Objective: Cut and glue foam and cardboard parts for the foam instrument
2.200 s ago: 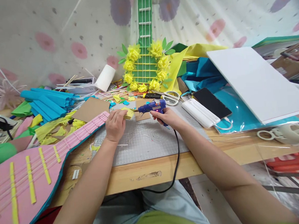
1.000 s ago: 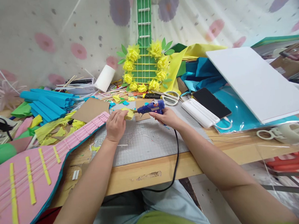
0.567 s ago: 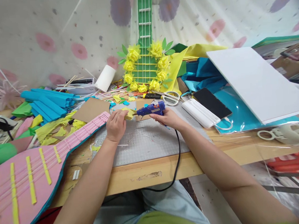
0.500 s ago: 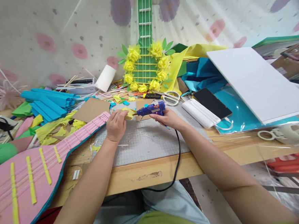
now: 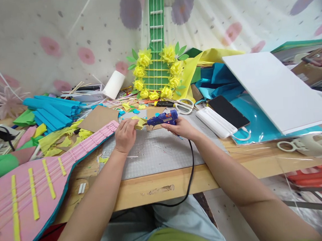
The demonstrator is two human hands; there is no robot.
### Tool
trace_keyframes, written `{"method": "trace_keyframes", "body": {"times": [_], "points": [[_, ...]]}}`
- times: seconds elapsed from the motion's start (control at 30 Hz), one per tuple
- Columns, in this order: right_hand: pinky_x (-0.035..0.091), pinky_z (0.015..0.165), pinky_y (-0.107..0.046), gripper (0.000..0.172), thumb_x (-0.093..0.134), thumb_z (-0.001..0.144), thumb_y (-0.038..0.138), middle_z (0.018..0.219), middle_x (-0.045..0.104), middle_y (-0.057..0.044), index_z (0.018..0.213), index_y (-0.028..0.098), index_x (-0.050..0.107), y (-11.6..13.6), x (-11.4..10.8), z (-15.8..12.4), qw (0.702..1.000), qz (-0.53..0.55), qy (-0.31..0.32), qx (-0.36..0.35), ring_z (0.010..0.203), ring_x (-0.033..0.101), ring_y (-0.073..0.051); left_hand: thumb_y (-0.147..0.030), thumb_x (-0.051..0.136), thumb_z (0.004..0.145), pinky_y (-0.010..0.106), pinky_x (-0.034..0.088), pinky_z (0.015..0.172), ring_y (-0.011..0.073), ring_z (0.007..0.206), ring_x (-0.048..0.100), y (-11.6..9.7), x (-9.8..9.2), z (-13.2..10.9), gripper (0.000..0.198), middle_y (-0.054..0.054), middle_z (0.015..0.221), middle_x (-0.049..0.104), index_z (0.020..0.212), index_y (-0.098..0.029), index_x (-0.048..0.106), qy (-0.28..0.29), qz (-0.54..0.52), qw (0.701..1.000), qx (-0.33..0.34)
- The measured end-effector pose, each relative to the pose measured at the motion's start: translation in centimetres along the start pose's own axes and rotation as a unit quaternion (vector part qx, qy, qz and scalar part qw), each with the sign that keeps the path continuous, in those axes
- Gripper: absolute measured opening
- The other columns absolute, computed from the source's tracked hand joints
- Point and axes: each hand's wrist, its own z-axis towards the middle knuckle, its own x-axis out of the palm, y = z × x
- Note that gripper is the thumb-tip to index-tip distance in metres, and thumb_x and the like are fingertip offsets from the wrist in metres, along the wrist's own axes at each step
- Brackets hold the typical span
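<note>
My right hand (image 5: 181,128) is wrapped round the grip of a blue hot glue gun (image 5: 163,118), whose nozzle points left. A small piece of yellow paper (image 5: 140,122) is pinched in my left hand (image 5: 125,135), right by the nozzle tip; whether they touch I cannot tell. Both hands are above the grey cutting mat (image 5: 152,157). The glue gun's black cord (image 5: 193,162) drops over the table's front edge. Behind the hands stands a green paper guitar (image 5: 157,65) ringed with yellow paper flowers (image 5: 145,58).
A pink paper guitar (image 5: 41,180) lies at the left. Scissors (image 5: 184,106) rest behind the glue gun. To the right are a white power bank (image 5: 216,122), a black phone (image 5: 228,110) and a white board (image 5: 277,90). Blue crepe paper (image 5: 52,109) and yellow scraps lie left.
Hardly anything differs. Both hands hold the same position, the glue gun's nozzle still at the yellow paper; the view has shifted very slightly.
</note>
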Motion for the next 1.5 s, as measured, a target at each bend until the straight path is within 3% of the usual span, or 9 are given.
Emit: {"method": "trace_keyframes", "body": {"times": [0.17, 0.4, 0.6, 0.8, 0.93, 1.07, 1.2, 1.33, 1.5], "points": [[0.029, 0.044, -0.024, 0.042, 0.06, 0.063, 0.06, 0.048, 0.043, 0.004, 0.067, 0.019, 0.053, -0.2, 0.0, 0.3, 0.999, -0.01, -0.036, 0.013, 0.044, 0.036, -0.008, 0.0, 0.043, 0.07, 0.032, 0.046, 0.082, 0.0171, 0.088, 0.059, -0.1, 0.0, 0.1, 0.036, 0.004, 0.087, 0.066, 0.098, -0.02, 0.056, 0.0, 0.034, 0.999, 0.014], [0.03, 0.045, -0.024, 0.042, 0.06, 0.064, 0.06, 0.049, 0.044, 0.004, 0.065, 0.019, 0.05, 0.0, -0.1, 0.0, 1.0, -0.001, 0.006, -0.005, 0.044, 0.037, -0.008, 0.0, 0.041, 0.07, 0.034, 0.045, 0.084, 0.0176, 0.091, 0.058, 0.1, 0.0, 0.0, 0.038, 0.004, 0.09, 0.065, 0.098, -0.021, 0.056, 0.02, 0.013, 1.0, -0.016], [0.03, 0.045, -0.024, 0.039, 0.061, 0.066, 0.056, 0.046, 0.042, 0.005, 0.068, 0.019, 0.054, 0.3, -0.2, -0.1, 1.0, 0.001, -0.023, 0.009, 0.044, 0.037, -0.008, -0.001, 0.042, 0.071, 0.034, 0.044, 0.085, 0.0171, 0.09, 0.058, 0.0, -0.1, 0.1, 0.036, 0.004, 0.089, 0.065, 0.097, -0.021, 0.055, 0.008, 0.007, 1.0, -0.015], [0.028, 0.042, -0.023, 0.043, 0.056, 0.07, 0.059, 0.046, 0.044, 0.004, 0.065, 0.017, 0.054, 0.2, -2.1, -0.6, 0.995, 0.09, 0.037, -0.029, 0.041, 0.036, -0.006, -0.003, 0.046, 0.069, 0.034, 0.045, 0.082, 0.0166, 0.084, 0.058, 0.0, -0.4, 0.1, 0.032, 0.002, 0.082, 0.064, 0.095, -0.02, 0.055, -0.032, -0.01, 0.998, -0.06], [0.031, 0.042, -0.023, 0.047, 0.05, 0.071, 0.063, 0.057, 0.053, 0.0, 0.07, 0.017, 0.054, -0.9, -3.2, 0.3, 0.983, 0.16, -0.073, -0.045, 0.043, 0.038, -0.006, -0.004, 0.049, 0.066, 0.031, 0.046, 0.079, 0.015, 0.081, 0.058, 0.5, -0.4, -0.2, 0.033, 0.002, 0.082, 0.062, 0.095, -0.02, 0.055, -0.081, -0.057, 0.978, -0.186], [0.034, 0.043, -0.023, 0.046, 0.058, 0.064, 0.061, 0.058, 0.055, -0.001, 0.072, 0.016, 0.055, -3.0, -2.8, 2.0, 0.978, 0.102, -0.181, 0.017, 0.043, 0.04, -0.007, -0.007, 0.052, 0.066, 0.027, 0.048, 0.076, 0.0114, 0.078, 0.059, 0.6, -0.1, -0.2, 0.03, 0.001, 0.083, 0.06, 0.094, -0.02, 0.054, -0.105, -0.16, 0.937, -0.293], [0.038, 0.047, -0.026, 0.049, 0.056, 0.066, 0.061, 0.05, 0.052, 0.001, 0.077, 0.014, 0.059, -4.5, -2.0, 3.3, 0.972, 0.002, -0.22, 0.086, 0.043, 0.045, -0.011, -0.011, 0.056, 0.067, 0.025, 0.049, 0.073, 0.0104, 0.077, 0.059, 0.2, 0.2, 0.2, 0.027, 0.0, 0.079, 0.058, 0.092, -0.02, 0.052, -0.091, -0.256, 0.906, -0.326], [0.041, 0.054, -0.029, 0.051, 0.054, 0.068, 0.06, 0.056, 0.057, -0.004, 0.086, 0.013, 0.062, -4.7, -1.9, 3.6, 0.962, -0.082, -0.248, 0.084, 0.052, 0.053, -0.016, -0.012, 0.057, 0.066, 0.025, 0.049, 0.072, 0.0106, 0.078, 0.059, -0.1, 0.4, 0.3, 0.027, 0.0, 0.078, 0.057, 0.091, -0.02, 0.051, -0.079, -0.288, 0.894, -0.334], [0.041, 0.058, -0.031, 0.049, 0.053, 0.071, 0.059, 0.062, 0.06, -0.008, 0.083, 0.013, 0.063, -4.1, -2.3, 3.0, 0.956, -0.154, -0.231, 0.094, 0.061, 0.057, -0.02, -0.013, 0.059, 0.066, 0.023, 0.048, 0.069, 0.0099, 0.075, 0.058, 0.3, 0.3, 0.3, 0.026, -0.001, 0.077, 0.057, 0.089, -0.02, 0.051, -0.096, -0.287, 0.885, -0.353]]}}
